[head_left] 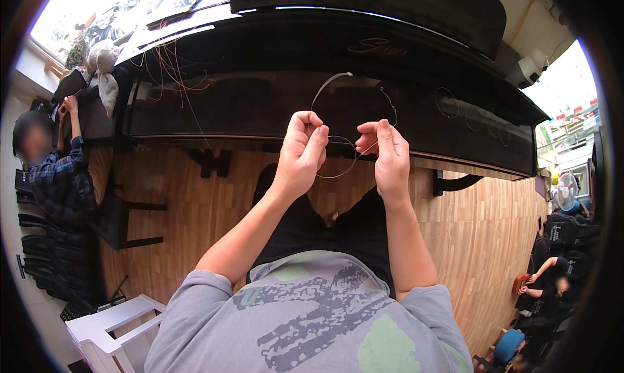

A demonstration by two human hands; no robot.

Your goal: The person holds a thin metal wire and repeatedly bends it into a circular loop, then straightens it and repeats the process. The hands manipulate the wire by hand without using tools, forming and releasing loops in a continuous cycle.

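Between my two hands, above the front edge of a black piano (260,94), hangs a thin metal string (345,173) bent into a loop. My left hand (300,153) pinches it between thumb and fingers. A pale, curved end rises from this hand over the piano's closed lid. My right hand (391,155) is also closed on the string, its thumb against the fingers. Another thin, kinked end stands up beyond the right fingertips. Both hands are level and a short way apart.
Loose copper-coloured strings (175,85) trail over the piano's left part. Thin coiled strings (447,104) lie at its right. A plush toy (104,59) is at the far left. A person in a plaid shirt (62,178) sits left; others sit far right. A white stool (120,327) stands lower left.
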